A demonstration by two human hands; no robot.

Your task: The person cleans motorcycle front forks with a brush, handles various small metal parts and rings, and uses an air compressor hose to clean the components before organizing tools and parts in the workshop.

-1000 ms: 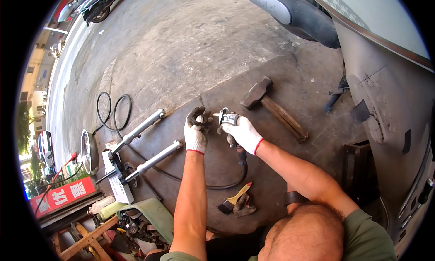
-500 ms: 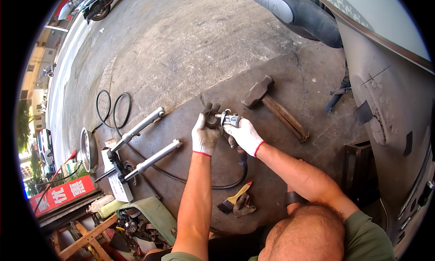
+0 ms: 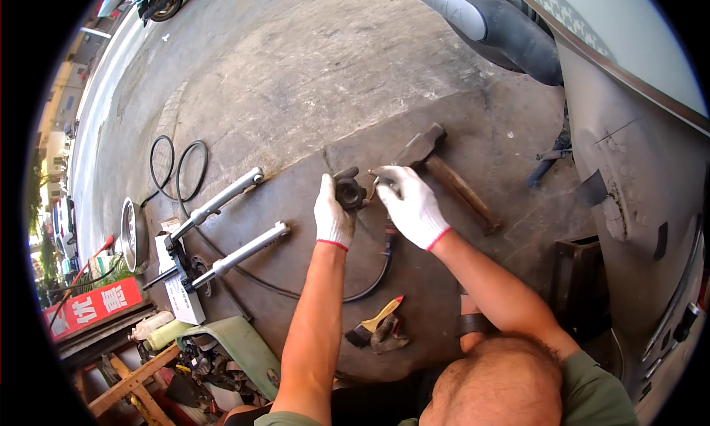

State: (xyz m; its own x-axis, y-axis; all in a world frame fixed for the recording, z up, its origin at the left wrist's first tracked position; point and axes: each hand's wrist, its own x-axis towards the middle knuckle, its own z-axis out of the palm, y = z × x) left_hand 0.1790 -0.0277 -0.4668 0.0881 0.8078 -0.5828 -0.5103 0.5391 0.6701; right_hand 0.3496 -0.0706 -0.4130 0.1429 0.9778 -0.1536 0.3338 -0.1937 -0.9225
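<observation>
left hand (image 3: 334,210): gripping dark round part (image 3: 350,194) | right hand (image 3: 411,205): grasping hose-fed tool (image 3: 390,228)

The left hand (image 3: 333,213) holds a dark round part (image 3: 348,194), the right hand (image 3: 413,206) a hose-fed tool (image 3: 390,224).

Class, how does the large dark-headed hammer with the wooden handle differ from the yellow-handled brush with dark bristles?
The large wooden-handled hammer is bigger than the yellow-handled, dark-bristled brush. The hammer's handle is plain brown; the brush's ends in red. In the picture, the hammer's head points up-left, the brush's bristles down-left. Both lie on the grey floor.
</observation>
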